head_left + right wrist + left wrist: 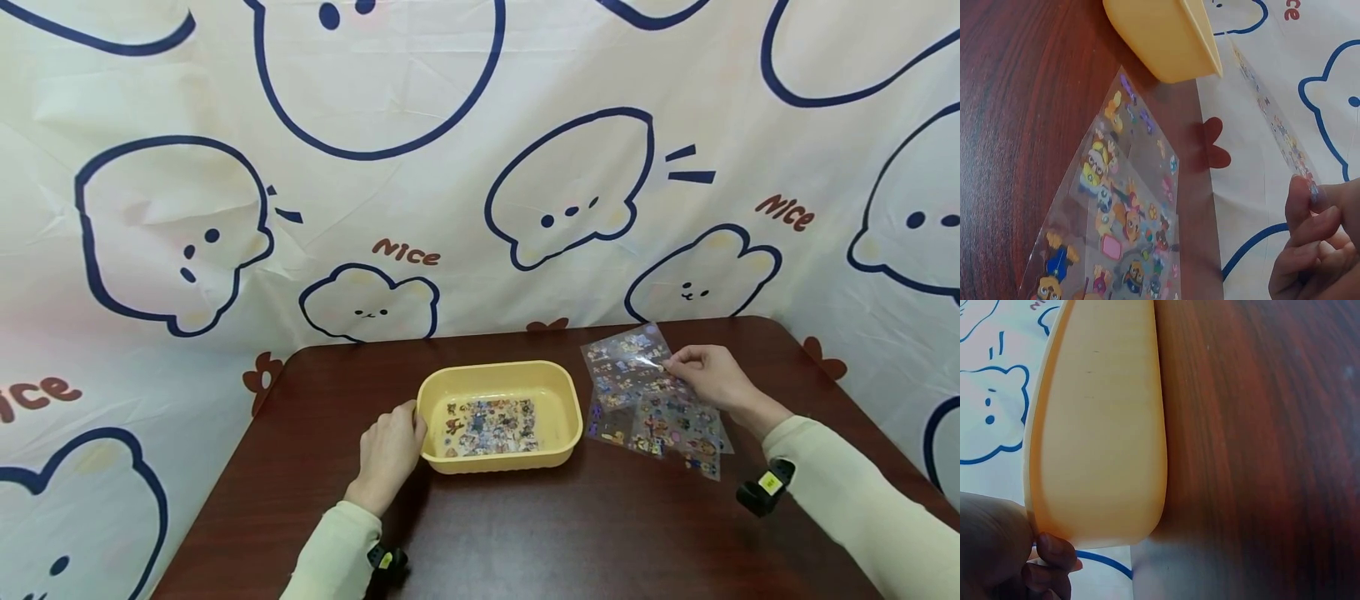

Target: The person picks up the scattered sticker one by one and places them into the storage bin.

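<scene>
My left hand (390,450) grips the left end of a yellow plastic basin (498,467), its fingers and thumb at the rim in the left wrist view. Inside the basin lies a clear sheet of small colourful stickers (495,427). To the right, my right hand (708,375) pinches the edge of another clear sticker sheet (626,362) between thumb and fingers. In the right wrist view this sheet (1275,122) is seen nearly edge-on, raised above the table. Below it, several overlapping transparent sticker sheets (1122,219) with cartoon characters lie on the table.
The dark brown wooden table (600,533) has a glossy top. A white cloth (450,192) printed with blue-outlined cartoon animals hangs behind and beside it. Each wrist carries a small black device (765,487).
</scene>
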The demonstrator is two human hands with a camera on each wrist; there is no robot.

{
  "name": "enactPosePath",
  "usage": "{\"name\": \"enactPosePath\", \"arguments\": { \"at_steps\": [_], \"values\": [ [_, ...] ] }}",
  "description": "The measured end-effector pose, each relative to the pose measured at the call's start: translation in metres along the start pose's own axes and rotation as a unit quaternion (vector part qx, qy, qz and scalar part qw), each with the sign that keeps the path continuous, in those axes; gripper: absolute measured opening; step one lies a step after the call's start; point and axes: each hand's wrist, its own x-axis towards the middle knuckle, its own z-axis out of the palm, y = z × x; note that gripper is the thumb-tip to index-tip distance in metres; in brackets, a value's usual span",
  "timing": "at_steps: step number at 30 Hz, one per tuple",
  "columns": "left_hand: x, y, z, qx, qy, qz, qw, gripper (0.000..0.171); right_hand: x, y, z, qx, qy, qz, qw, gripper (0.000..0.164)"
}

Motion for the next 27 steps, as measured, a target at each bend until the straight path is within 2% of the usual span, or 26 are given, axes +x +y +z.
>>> {"name": "enactPosePath", "arguments": {
  "at_steps": [9, 18, 27],
  "values": [
    [0.0, 0.001, -0.001, -0.001, -0.008, -0.009, 0.9999, 0.028, -0.002, -0.006, 0.003, 0.02, -0.011, -0.013, 1.0, 0.031],
    [-0.002, -0.001, 0.001, 0.0, -0.005, -0.003, 1.0, 0.026, -0.005, -0.009, 0.008, 0.03, -0.026, -0.022, 0.999, 0.032],
    [-0.002, -0.001, 0.0, -0.001, -0.001, -0.002, 1.0, 0.026, -0.005, -0.011, 0.007, 0.019, -0.027, -0.019, 0.999, 0.029]
  ]
}}
